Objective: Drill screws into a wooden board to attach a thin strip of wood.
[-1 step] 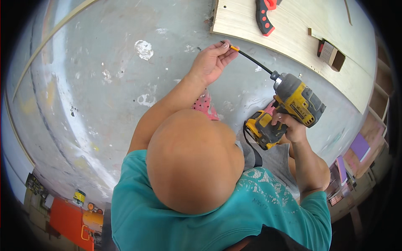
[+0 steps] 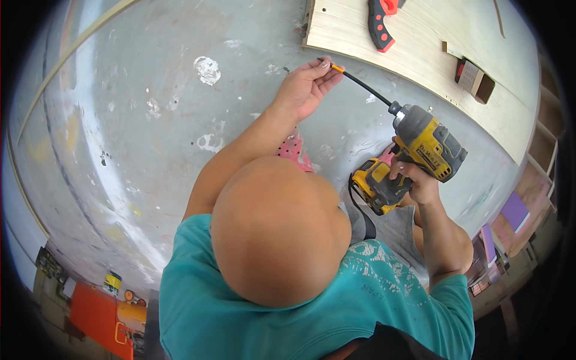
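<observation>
My right hand (image 2: 420, 181) wraps round the grip of a yellow and black cordless impact driver (image 2: 429, 144). The driver tilts so that its nose aims up and left, and a black strap hangs at its battery. From its chuck runs a long thin black driver bit (image 2: 370, 90) with an orange-yellow band near the far end. My left hand (image 2: 303, 90) pinches that far end between thumb and fingers. Whether a screw sits at the tip is too small to tell.
A pale wooden board (image 2: 420, 60) lies at the upper right. On it rest a black and red tool handle (image 2: 379, 29) and a small open cardboard box (image 2: 475, 81). Pink perforated footwear (image 2: 291, 147) shows below my left wrist. An orange object (image 2: 93, 318) stands at the lower left.
</observation>
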`<state>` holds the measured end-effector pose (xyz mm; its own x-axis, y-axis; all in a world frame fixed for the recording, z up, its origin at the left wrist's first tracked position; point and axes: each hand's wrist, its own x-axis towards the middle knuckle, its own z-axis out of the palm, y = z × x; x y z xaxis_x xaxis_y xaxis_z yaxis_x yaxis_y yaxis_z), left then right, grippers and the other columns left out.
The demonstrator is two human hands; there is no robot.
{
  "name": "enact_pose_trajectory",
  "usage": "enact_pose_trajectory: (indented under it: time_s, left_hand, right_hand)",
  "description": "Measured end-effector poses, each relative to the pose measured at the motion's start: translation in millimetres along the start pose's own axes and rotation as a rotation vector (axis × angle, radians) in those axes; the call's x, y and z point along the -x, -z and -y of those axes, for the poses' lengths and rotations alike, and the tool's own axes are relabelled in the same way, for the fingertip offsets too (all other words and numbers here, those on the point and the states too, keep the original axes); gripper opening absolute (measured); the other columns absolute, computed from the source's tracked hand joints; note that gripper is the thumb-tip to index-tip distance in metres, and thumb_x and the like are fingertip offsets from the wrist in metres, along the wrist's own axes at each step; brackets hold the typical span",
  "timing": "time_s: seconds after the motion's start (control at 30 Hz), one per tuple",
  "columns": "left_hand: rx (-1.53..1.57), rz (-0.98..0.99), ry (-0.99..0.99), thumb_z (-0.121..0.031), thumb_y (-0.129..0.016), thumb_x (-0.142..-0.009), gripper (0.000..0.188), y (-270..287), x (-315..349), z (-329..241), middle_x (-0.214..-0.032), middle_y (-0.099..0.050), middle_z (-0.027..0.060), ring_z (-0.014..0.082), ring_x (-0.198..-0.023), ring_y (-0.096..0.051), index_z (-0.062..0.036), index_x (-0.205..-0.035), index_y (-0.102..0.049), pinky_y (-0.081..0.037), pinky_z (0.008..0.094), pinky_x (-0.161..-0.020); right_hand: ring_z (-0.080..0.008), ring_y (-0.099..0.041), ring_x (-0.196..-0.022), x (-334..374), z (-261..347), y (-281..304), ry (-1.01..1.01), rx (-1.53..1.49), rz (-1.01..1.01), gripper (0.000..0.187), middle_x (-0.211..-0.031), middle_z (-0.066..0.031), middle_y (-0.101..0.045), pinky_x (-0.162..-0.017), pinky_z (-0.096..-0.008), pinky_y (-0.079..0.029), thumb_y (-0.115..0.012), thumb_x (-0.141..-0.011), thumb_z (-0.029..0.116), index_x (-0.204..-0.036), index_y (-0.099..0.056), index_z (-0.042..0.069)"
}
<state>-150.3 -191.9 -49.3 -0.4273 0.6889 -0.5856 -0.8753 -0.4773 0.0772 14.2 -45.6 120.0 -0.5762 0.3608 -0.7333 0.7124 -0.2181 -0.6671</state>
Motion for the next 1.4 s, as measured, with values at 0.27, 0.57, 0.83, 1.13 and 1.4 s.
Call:
enact_pose_trajectory:
  time_s: [0.27,0.57,0.83,1.13,1.4]
  left_hand:
    - [0.23,0.054,0.087,-0.015,-0.049,-0.091,0.014,14.9,12.7,-3.8,-0.09,-0.054,0.005,0.0191,-0.088,-0.056,-0.0067,-0.101,-0.054,-0.047,0.0401,-0.089]
    - [0.163,0.04,0.127,-0.025,-0.048,-0.092,0.014,31.4,16.5,-23.7,-0.085,-0.053,-0.0047,0.0127,-0.087,-0.052,-0.0163,-0.099,-0.057,-0.038,0.0349,-0.081]
    - [0.201,0.024,0.139,-0.025,-0.05,-0.091,0.012,45.9,13.4,-29.0,-0.084,-0.054,-0.0045,0.0118,-0.088,-0.053,-0.0164,-0.094,-0.057,-0.037,0.0354,-0.083]
    - [-1.113,-0.198,-0.423,-0.027,-0.065,-0.079,0.032,95.3,16.1,-38.9,-0.085,-0.059,0.0058,0.0181,-0.079,-0.058,-0.0087,-0.104,-0.059,-0.046,0.0328,-0.07]
    - [-1.61,0.191,-0.979,-0.029,-0.068,-0.075,0.037,121.7,-14.8,-89.7,-0.087,-0.059,0.0117,0.0288,-0.08,-0.057,-0.0029,-0.101,-0.062,-0.046,0.0348,-0.071]
  right_hand:
    - [-0.0166,-0.053,-0.059,7.0,11.5,-39.5,0.096,0.169,-0.007,0.053,-0.067,-0.01,-0.054,-0.061,-0.0248,-0.042,-0.053,-0.062,0.002,-0.113,-0.047,-0.009]
    - [-0.0147,-0.051,-0.059,-8.3,73.6,-71.8,0.033,0.413,0.047,0.039,-0.071,-0.0077,-0.053,-0.056,-0.0254,-0.042,-0.055,-0.065,-0.004,-0.103,-0.054,-0.006]
    - [-0.0145,-0.051,-0.055,-18.1,100.0,-93.3,-0.03,0.617,0.022,0.032,-0.067,-0.007,-0.053,-0.054,-0.0259,-0.042,-0.057,-0.065,0.003,-0.095,-0.055,-0.006]
    - [-0.014,-0.049,-0.051,-37.8,116.7,-81.8,-0.016,0.742,0.057,0.042,-0.064,-0.0067,-0.052,-0.053,-0.0242,-0.041,-0.055,-0.062,0.002,-0.104,-0.055,-0.006]
    - [-0.0122,-0.046,-0.048,-30.0,119.7,-112.9,-0.048,0.675,0.031,0.048,-0.061,-0.0047,-0.051,-0.048,-0.0225,-0.041,-0.055,-0.06,0.004,-0.107,-0.054,-0.007]
